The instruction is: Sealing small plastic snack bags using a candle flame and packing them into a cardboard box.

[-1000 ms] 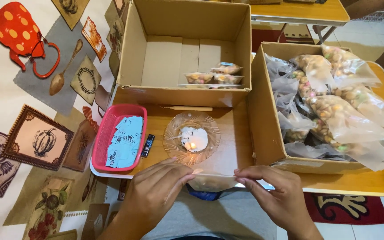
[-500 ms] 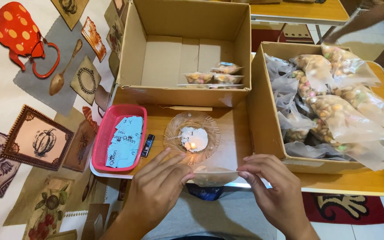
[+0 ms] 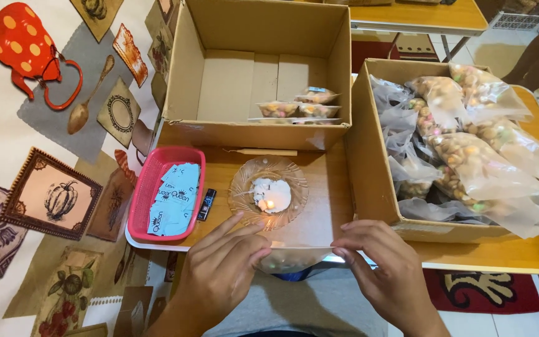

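At the lower centre of the frame, both hands, the left hand [image 3: 223,265] and right hand [image 3: 382,265], pinch a clear snack bag [image 3: 294,257] taut just beside the lit candle [image 3: 271,201], whose flame could likely melt through the plastic.

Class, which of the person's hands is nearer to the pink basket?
Left. The left hand lies just below and right of the pink basket; the right hand is far to its right.
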